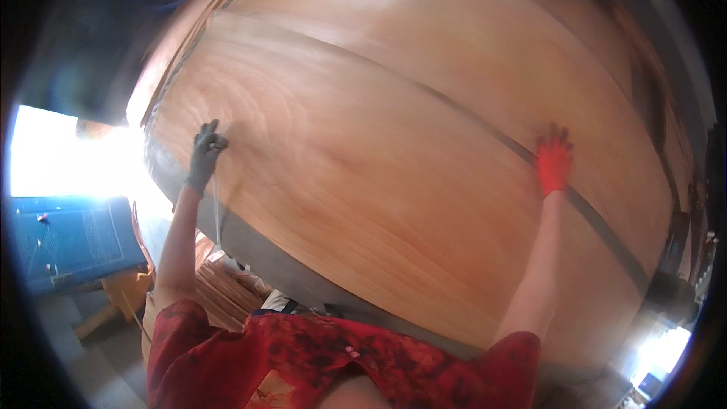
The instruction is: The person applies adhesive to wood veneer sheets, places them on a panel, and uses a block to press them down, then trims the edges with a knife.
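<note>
A large, thin sheet of pale wood veneer [363, 174] lies before me, with wavy grain at its left end. My left hand [204, 157], in a dark grey-green glove, is over its left part. Thumb and forefinger look pinched together, and a thin pale strip [217, 208] hangs just below them; whether they grip it I cannot tell. My right hand [553, 162], in a red glove with darker fingertips, has its fingers spread over the dark gap [485, 129] between this sheet and a second veneer sheet [485, 38] beyond it.
A grey table edge [303, 276] runs along the near side. Brown stacked strips or sheets [231, 291] lie below it at the left. Farther left stands a blue panel or box [76, 238] near a wooden support [121, 299]. Bright light glares at the left and lower right.
</note>
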`<action>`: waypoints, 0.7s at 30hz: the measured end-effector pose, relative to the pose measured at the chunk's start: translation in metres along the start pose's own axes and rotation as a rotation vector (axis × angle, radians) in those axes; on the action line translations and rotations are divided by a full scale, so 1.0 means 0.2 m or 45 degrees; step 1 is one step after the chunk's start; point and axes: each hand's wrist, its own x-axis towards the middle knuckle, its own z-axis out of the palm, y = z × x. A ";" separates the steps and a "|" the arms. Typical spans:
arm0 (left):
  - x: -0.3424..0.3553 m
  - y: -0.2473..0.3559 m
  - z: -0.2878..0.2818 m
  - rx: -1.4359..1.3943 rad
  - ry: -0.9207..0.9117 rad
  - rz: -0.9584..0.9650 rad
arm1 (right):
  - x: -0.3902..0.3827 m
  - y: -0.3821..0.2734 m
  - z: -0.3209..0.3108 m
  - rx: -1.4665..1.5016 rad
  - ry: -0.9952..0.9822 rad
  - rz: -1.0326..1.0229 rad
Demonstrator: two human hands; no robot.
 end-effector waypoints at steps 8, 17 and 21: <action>-0.11 -0.62 0.12 -0.256 0.028 -0.308 | -0.18 0.62 0.08 -0.378 -0.133 0.140; -0.26 -0.52 -0.07 0.018 0.064 -0.339 | -0.16 0.57 0.04 -0.349 -0.222 0.178; -0.36 -0.33 -0.15 -0.163 -0.007 -0.512 | -0.23 0.39 -0.05 -0.217 -0.250 0.292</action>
